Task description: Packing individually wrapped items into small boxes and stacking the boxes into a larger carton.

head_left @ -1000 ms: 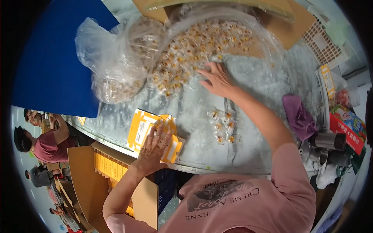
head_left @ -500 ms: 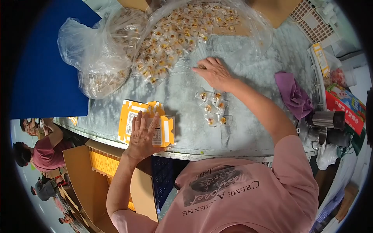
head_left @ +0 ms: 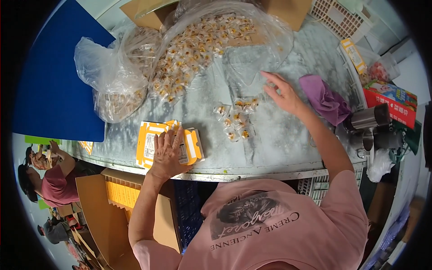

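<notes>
My left hand (head_left: 167, 152) lies with outstretched fingers on a small stack of flat yellow-and-white cartons (head_left: 148, 145) near the table's front edge. To the right of the cartons, several small clear packets (head_left: 237, 119) with yellow-brown contents form a cluster on the table. Just right of that cluster my right hand (head_left: 282, 93) hovers, fingers apart and nothing in them. Beyond the cluster spreads a big heap of the same kind of packets (head_left: 189, 56), spilling from a clear plastic bag (head_left: 274, 29).
A second, bunched plastic bag (head_left: 108, 72) stands left of the heap, beside a blue panel (head_left: 58, 76). On the right lie a purple cloth (head_left: 325, 99), a metal cup (head_left: 370, 117) and a red box (head_left: 389, 105). Below the table edge, an open cardboard box (head_left: 96, 211) holds yellow cartons. Other people sit far left.
My right hand has moved right, and its fingers have spread. More packets now lie at the far end of the cluster. My left hand stays on the cartons; the whole view has shifted slightly.
</notes>
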`<state>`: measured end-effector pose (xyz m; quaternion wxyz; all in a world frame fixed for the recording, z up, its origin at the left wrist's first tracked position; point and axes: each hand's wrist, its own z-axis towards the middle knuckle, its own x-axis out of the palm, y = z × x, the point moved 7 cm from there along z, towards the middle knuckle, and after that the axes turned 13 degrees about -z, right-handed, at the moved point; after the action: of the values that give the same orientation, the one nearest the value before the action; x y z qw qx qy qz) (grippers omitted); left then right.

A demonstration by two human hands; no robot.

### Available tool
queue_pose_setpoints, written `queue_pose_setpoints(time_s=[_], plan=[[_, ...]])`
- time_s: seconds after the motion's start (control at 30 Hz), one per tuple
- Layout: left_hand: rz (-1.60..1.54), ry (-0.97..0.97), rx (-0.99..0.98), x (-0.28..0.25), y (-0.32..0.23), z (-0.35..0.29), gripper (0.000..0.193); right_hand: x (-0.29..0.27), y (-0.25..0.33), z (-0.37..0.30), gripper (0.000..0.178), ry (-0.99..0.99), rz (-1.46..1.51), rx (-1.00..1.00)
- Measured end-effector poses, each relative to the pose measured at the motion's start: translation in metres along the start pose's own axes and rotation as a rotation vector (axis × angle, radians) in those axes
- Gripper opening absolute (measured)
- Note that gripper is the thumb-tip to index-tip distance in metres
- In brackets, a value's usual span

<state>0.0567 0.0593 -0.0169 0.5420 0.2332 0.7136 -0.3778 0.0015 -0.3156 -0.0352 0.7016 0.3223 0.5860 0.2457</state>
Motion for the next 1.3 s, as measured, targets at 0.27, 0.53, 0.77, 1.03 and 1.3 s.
queue_pose_setpoints(time_s=[0.27,0.53,0.77,1.03,1.3], plan=[[0.025,-0.085,0.052,-0.004,0.008,0.06,0.126,0.065,0.026,-0.032,0.128,0.335,-0.721,-0.22],[0.0,0.119,0.054,0.02,-0.01,0.103,0.136,0.097,0.024,-0.042,0.133,0.335,-0.645,-0.289],[-0.174,0.079,0.053,0.043,-0.064,0.084,0.133,0.123,0.024,-0.063,0.106,0.271,-0.412,-0.29],[-0.099,-0.071,-0.028,0.047,-0.076,0.062,0.13,0.1,0.045,-0.08,0.062,0.223,-0.312,-0.004],[-0.166,-0.185,-0.065,0.049,-0.07,0.047,0.128,0.108,0.04,-0.051,0.04,0.306,-0.157,-0.067]])
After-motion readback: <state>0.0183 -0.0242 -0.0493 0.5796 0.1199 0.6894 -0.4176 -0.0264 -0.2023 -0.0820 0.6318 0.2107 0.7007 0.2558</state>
